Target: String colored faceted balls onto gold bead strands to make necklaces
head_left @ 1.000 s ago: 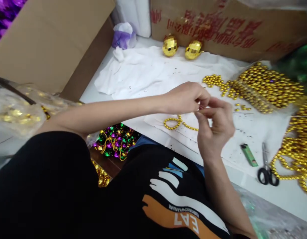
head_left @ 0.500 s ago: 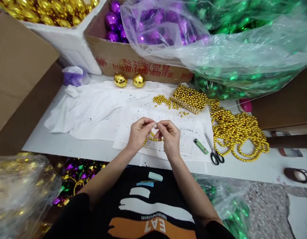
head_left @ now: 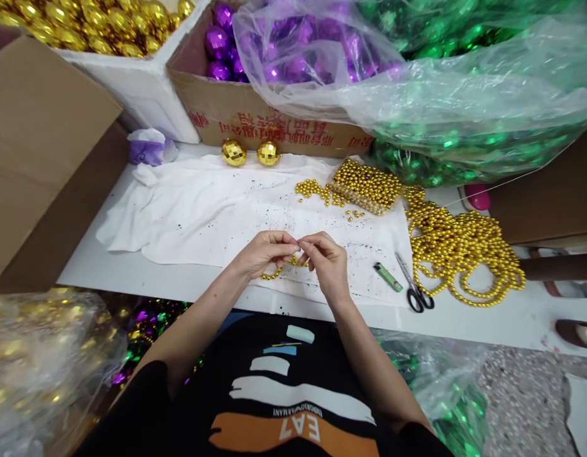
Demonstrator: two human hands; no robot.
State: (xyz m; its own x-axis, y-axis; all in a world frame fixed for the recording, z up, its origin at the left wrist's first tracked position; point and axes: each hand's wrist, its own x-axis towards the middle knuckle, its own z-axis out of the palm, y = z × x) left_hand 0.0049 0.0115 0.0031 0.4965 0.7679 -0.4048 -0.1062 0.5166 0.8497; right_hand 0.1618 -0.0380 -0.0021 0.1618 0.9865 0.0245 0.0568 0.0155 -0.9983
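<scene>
My left hand (head_left: pixel 268 250) and my right hand (head_left: pixel 328 261) meet above the white cloth, both closed in a fingertip pinch. Between the fingertips is the thin thread of a gold bead string (head_left: pixel 273 274); its exact shape there is too small to make out. Partly hidden by my hands, the beads lie in a curve on the cloth just below them. Beyond my right hand stands a clear box of gold beads (head_left: pixel 367 185), with loose gold beads (head_left: pixel 312 188) spilled beside it. A green lighter (head_left: pixel 388 277) and black-handled scissors (head_left: pixel 415 289) lie to the right.
The white cloth (head_left: pixel 198 216) is dotted with dark specks. Two gold mirrored balls (head_left: pixel 233 153) sit at its back edge. A pile of gold bead strings (head_left: pixel 464 254) lies on the right. Behind stand a carton (head_left: pixel 274 120) of purple balls and a plastic bag (head_left: pixel 464 101) of green ones.
My left hand has turned flatter and its wrist has shifted left and slightly up. The bead string's curve has spread to the left. The view has shifted a little.
</scene>
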